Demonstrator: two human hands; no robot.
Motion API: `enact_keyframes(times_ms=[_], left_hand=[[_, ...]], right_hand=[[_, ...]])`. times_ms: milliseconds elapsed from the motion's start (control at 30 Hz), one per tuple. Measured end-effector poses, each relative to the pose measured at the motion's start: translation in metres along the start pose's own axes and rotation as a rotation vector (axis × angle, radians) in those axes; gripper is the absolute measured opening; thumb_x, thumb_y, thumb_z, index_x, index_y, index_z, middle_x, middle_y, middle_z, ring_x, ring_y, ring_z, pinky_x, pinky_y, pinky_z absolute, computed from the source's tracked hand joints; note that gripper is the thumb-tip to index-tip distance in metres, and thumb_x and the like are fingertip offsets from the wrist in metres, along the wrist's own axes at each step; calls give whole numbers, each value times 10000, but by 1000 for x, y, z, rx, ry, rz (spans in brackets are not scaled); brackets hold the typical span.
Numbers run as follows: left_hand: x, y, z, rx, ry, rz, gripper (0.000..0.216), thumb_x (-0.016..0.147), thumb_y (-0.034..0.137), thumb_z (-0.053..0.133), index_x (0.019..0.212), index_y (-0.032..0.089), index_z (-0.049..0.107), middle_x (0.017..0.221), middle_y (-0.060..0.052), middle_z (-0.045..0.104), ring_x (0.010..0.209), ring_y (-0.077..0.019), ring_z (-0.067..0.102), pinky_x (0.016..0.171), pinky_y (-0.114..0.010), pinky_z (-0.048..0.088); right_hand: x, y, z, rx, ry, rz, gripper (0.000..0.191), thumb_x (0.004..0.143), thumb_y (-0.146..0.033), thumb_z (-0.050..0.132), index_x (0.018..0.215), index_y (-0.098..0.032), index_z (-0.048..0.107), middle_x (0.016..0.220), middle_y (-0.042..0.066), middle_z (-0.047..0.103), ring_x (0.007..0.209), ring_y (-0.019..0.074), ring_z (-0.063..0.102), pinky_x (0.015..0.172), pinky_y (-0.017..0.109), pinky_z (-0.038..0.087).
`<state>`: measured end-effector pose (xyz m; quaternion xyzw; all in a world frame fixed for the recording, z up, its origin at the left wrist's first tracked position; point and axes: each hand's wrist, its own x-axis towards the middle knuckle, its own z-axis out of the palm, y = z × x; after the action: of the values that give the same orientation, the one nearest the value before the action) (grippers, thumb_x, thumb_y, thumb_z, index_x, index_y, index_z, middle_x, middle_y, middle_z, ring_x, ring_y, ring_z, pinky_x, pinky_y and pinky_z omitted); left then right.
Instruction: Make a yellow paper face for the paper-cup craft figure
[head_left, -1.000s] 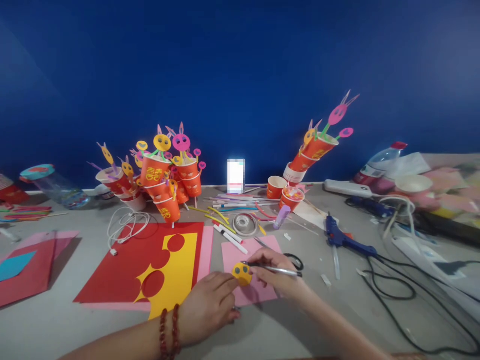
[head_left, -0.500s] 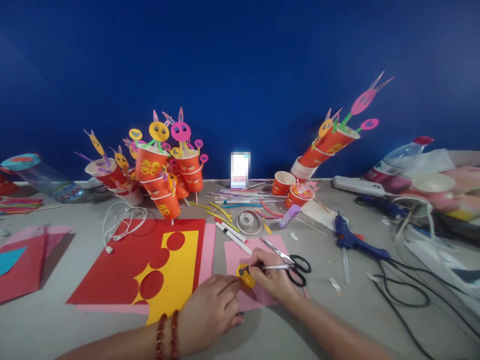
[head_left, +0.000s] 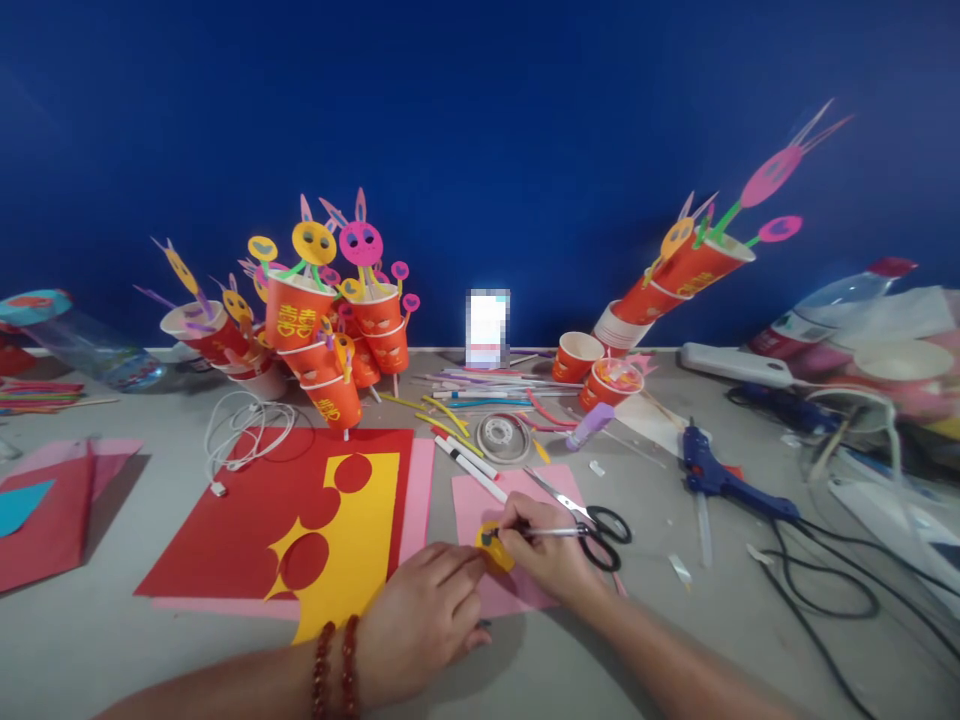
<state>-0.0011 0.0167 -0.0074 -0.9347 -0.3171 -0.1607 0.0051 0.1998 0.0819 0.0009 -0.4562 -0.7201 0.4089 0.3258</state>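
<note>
My right hand (head_left: 544,545) is closed around a slim pen (head_left: 551,532), its tip on a small yellow paper disc (head_left: 501,556). Dark marks show on the disc, which lies on a pink paper sheet (head_left: 472,495). From the other side the curled fingers of my left hand (head_left: 427,610) hold the disc's left edge. Something small and dark shows by its thumb, too unclear to name. Black-handled scissors (head_left: 604,537) lie just behind the right hand. A cut-out yellow sheet (head_left: 375,520) with round gaps rests on red paper (head_left: 217,530) beside the left hand.
Decorated red paper cups (head_left: 311,350) stand at the back left, with another leaning stack (head_left: 660,290) at the right. A blue glue gun (head_left: 735,482) and its cord lie right. Markers (head_left: 472,465), a tape roll (head_left: 501,437) and a lit phone (head_left: 487,330) are ahead.
The view has shifted slightly, so the things at the right sit further right and higher. Both hands keep their places at the disc; the pen tip has moved only a little.
</note>
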Motion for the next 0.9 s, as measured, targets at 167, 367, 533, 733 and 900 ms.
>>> enact_keyframes(times_ms=[167, 367, 533, 733, 900], left_hand=[[0, -1, 1, -9, 25, 1, 328, 901, 468, 683, 977, 150, 662, 1204, -96, 687, 1153, -244, 595, 972, -396, 474], [2, 0, -3, -9, 22, -3, 337, 878, 460, 714, 961, 139, 660, 1195, -88, 692, 1131, -242, 606, 964, -379, 477], [1, 0, -3, -15, 23, -1, 353, 864, 462, 729, 977, 135, 658, 1196, -95, 691, 1138, -242, 603, 957, -385, 475], [1, 0, -1, -24, 34, -3, 329, 886, 463, 705, 949, 143, 659, 1195, -90, 691, 1137, -246, 605, 959, -386, 477], [2, 0, -3, -21, 33, 1, 334, 892, 454, 700, 975, 134, 657, 1196, -90, 690, 1131, -251, 614, 963, -387, 483]], right_hand=[[0, 0, 1, -2, 11, 8, 100, 715, -164, 478, 636, -226, 475, 564, -32, 510, 512, 134, 434, 494, 242, 343], [0, -2, 0, 2, 10, 11, 107, 711, -147, 482, 637, -224, 485, 563, -38, 516, 503, 124, 426, 486, 232, 330], [0, -4, -1, -30, 13, 1, 118, 717, -143, 490, 627, -219, 495, 558, -32, 520, 510, 129, 437, 485, 233, 337], [0, -2, 0, -52, 17, 14, 112, 718, -152, 489, 627, -216, 500, 565, -29, 529, 510, 126, 440, 479, 225, 335], [0, -1, 0, -63, 16, -2, 110, 721, -145, 482, 636, -214, 493, 565, -30, 520, 519, 125, 438, 484, 224, 327]])
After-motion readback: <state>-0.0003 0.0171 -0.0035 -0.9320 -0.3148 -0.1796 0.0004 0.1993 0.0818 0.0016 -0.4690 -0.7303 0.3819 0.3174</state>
